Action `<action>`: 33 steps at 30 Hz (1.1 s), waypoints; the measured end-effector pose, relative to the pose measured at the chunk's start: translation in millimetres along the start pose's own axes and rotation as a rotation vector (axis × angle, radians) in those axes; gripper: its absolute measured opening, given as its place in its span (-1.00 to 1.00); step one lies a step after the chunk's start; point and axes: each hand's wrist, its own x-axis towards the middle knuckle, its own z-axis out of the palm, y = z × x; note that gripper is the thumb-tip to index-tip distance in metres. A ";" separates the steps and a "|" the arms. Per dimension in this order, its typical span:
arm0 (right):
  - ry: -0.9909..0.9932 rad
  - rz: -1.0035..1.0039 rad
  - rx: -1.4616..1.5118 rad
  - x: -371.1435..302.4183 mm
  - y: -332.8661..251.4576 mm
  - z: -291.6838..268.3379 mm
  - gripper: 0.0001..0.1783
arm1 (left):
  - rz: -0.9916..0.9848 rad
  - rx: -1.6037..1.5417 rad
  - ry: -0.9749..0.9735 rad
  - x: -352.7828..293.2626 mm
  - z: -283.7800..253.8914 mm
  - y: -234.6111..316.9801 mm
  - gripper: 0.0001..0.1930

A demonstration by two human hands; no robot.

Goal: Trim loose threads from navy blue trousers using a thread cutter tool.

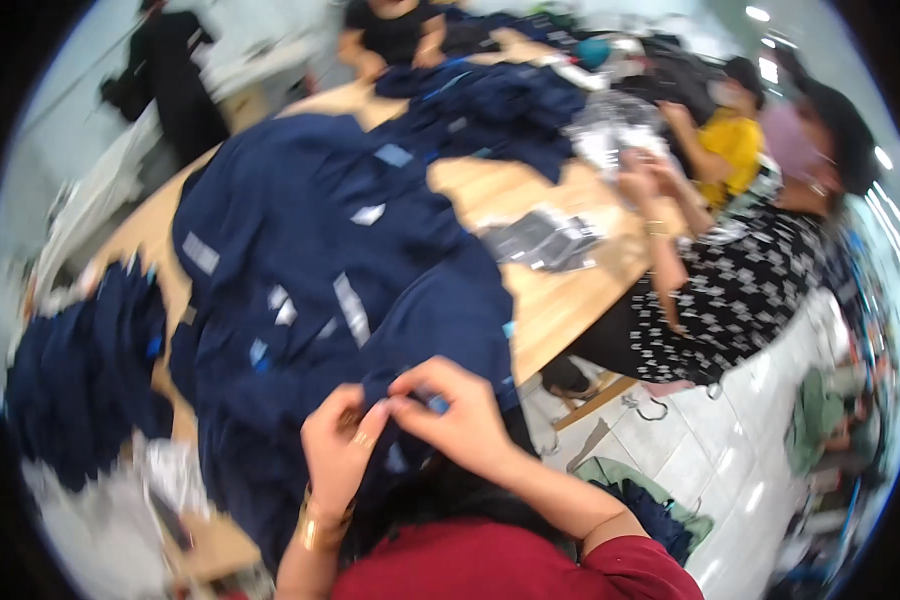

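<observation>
**Left hand (335,440) and right hand (450,410) meet at the navy cloth (300,250)**

At the far left from where I stand, a dark pile (90,370) of navy pieces hangs over the table (480,190) edge, with clear plastic (175,470) below it. Behind, a person in black (175,80) is on their feet.

The navy cloth spreads wide over the near part of the table, pale labels scattered across it, its near edge right under the worker's hands. The left hand, with a ring (363,439) and a gold bracelet (320,530), has thumb and forefinger pinched on the cloth. The right hand comes in from the other side, thumb and forefinger closed on the same spot, tips nearly touching the left's. It's too blurred to tell whether anything small sits between them.

Past them lies another navy heap (490,105), then a grey packet (545,238) on bare wood. To the right, a co-worker in a patterned top (740,280) has both hands at a clear bag (610,130); beyond sits someone in yellow (730,150).
</observation>
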 end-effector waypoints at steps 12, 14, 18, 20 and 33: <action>0.138 -0.119 -0.222 -5.2 3.4 -9.4 -0.78 | 0.052 0.098 -0.007 5.0 18.0 0.9 -0.92; 0.124 -0.086 -0.214 -5.6 3.9 -9.7 -0.78 | 0.069 0.098 -0.013 5.8 21.1 -0.9 -0.91; 0.106 -0.090 -0.168 -6.3 8.0 -10.4 -0.77 | 0.063 0.194 -0.085 -1.1 23.9 23.7 -0.82; 0.095 -0.078 -0.154 -6.6 5.8 -11.7 -0.76 | 0.055 0.166 -0.094 -2.8 25.3 26.6 -0.84; -0.048 -0.137 0.046 0.2 14.8 -2.0 -0.76 | 0.177 0.458 -0.145 -9.1 -5.6 -12.8 -0.65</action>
